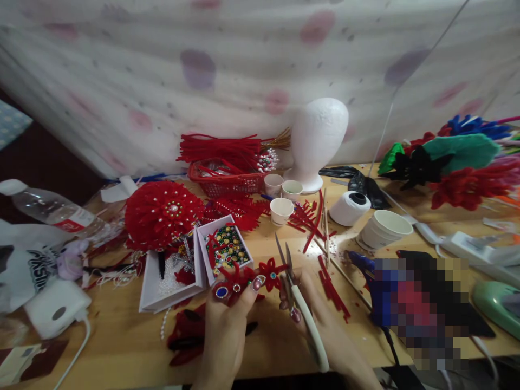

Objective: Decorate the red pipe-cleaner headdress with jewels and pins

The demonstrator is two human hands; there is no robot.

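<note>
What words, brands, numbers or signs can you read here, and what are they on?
None reads with certainty:
White plastic bag: bold black lettering, tilted and creased; not surely legible.
Bottle label, red and white: too small and blurred.
Pale card, lower left: too blurred to tell if it bears text.
Pixelated patch, right: masked, so unreadable.

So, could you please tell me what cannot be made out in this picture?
All in the head view:
- Pixelated object: blocks cover its surface.
- Red ornament: partly hidden by the left hand.
- Right hand: partly hidden behind the scissors.
- Colourful flowers: cut off by the right edge.
- Bottle label: print too small.
</note>
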